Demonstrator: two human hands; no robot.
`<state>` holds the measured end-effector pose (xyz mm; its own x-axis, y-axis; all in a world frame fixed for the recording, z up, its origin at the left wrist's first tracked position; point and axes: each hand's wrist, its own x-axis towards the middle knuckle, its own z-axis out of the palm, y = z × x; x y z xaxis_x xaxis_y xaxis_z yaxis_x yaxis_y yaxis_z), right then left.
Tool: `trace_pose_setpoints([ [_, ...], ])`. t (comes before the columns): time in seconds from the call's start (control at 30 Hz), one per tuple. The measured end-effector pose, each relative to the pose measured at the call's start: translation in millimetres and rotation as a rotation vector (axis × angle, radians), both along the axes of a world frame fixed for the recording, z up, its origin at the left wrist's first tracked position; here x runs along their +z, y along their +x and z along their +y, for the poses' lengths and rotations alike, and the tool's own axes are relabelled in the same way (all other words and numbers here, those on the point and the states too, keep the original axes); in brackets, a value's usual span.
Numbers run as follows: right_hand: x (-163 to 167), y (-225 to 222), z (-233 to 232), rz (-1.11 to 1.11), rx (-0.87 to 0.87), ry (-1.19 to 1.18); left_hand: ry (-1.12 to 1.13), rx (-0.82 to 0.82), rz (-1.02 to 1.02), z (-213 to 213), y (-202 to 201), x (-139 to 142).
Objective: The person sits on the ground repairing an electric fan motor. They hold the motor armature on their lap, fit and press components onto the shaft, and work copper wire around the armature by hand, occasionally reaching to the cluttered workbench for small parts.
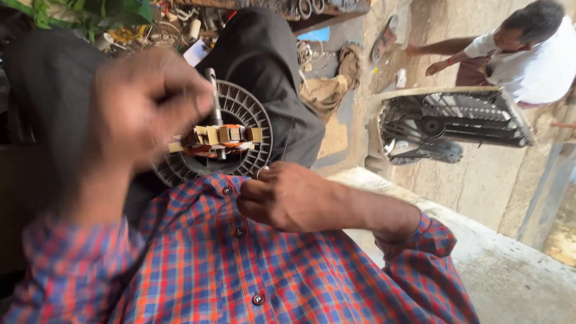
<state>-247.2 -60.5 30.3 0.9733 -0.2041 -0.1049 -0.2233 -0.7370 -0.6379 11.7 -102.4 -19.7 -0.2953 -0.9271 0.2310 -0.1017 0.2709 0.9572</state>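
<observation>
1. The left hand (141,108), blurred, is curled narrow just beside the motor stator (216,141); whether it grips it I cannot tell.
2. The stator sits in a round grey fan housing (249,114) on the person's lap.
3. The right hand (288,198) is closed in a loose fist against the checked shirt (270,276).
4. A cluttered surface (180,18) lies beyond; another person (528,54) crouches on the concrete floor (516,282) near a fan frame (450,123).

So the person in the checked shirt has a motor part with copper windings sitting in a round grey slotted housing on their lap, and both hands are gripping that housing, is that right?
Not quite. In the head view only the left hand is up at the motor part in the grey slotted housing. The right hand is closed and rests against the checked shirt, apart from the housing.
</observation>
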Motion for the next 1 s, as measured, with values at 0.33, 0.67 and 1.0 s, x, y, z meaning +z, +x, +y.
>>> trace_pose_setpoints([
  [0.33, -80.7, 16.4, -111.4, -0.333, -0.636, 0.217, -0.445, 0.199, -0.353, 80.8, -14.9, -19.8],
  [0.67, -16.9, -20.9, -81.2, -0.09, -0.638, -0.308, -0.2, -0.235, -0.396, -53.7, -23.4, -43.9],
  [1.0, 23.7, 0.6, -21.0, -0.159, -0.144, 0.013, -0.19, -0.077, -0.268, 44.2, -12.1, 24.2],
])
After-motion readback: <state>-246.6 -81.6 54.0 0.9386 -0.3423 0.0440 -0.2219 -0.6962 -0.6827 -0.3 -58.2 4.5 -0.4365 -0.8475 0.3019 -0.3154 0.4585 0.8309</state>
